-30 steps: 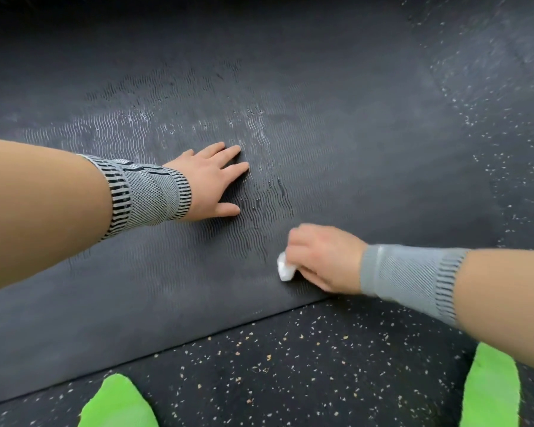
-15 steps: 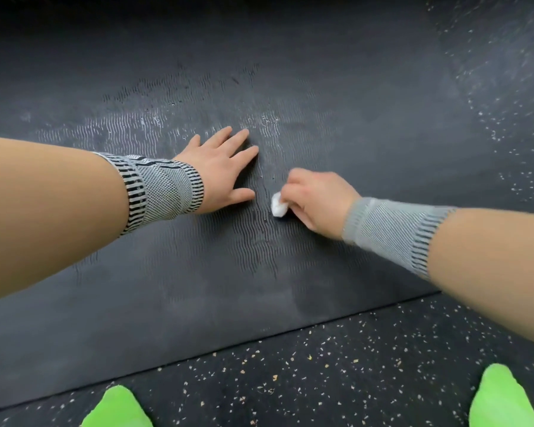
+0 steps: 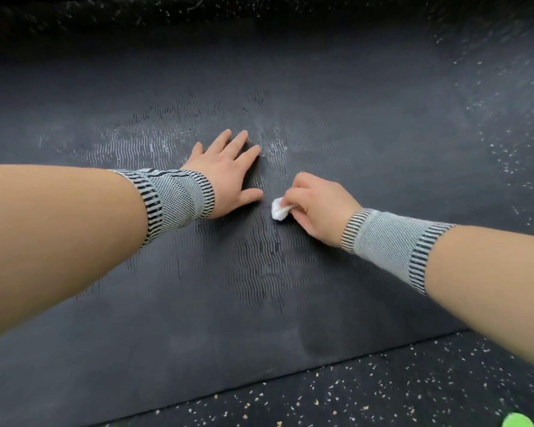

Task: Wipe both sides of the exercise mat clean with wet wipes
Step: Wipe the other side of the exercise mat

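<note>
Right hand (image 3: 316, 204) slid wipe (image 3: 279, 212) nearer; left hand (image 3: 225, 174) flat on mat (image 3: 259, 288).

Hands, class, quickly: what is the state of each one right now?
Left hand: open, fingers straight, flat on the exercise mat.
Right hand: closed, pinching a balled-up white wet wipe against the mat.

The person is wearing 2 grey knit wrist sleeves (image 3: 174, 201) with black-striped cuffs, forearms bare, and a bright green sock (image 3: 517, 421).
</note>
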Tool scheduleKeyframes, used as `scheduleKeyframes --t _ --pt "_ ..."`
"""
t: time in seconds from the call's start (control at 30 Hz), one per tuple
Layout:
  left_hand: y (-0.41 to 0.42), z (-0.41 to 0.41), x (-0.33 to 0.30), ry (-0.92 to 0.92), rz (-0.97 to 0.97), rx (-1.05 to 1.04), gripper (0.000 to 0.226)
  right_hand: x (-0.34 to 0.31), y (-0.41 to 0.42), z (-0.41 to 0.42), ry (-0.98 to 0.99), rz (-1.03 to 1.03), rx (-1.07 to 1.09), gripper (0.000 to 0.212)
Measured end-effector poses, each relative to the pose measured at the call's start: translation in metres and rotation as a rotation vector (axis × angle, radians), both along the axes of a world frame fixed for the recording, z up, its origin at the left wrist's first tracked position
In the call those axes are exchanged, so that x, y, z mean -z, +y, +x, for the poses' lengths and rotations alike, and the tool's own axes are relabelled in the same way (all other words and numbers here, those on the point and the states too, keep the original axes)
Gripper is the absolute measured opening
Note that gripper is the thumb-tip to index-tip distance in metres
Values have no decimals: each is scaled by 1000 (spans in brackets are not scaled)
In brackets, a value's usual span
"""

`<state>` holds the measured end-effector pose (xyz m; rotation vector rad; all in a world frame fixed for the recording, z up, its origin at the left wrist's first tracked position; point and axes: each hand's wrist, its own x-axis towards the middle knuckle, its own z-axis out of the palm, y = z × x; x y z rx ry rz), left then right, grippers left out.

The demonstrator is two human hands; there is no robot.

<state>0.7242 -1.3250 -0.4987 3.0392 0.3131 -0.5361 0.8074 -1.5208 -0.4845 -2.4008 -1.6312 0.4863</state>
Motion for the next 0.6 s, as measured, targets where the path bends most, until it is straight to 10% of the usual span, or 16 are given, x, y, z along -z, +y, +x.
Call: scheduleKeyframes --t 0.6 --pt "58 45 6 -61 -44 -272 99 2 11 26 -38 136 -128 8"
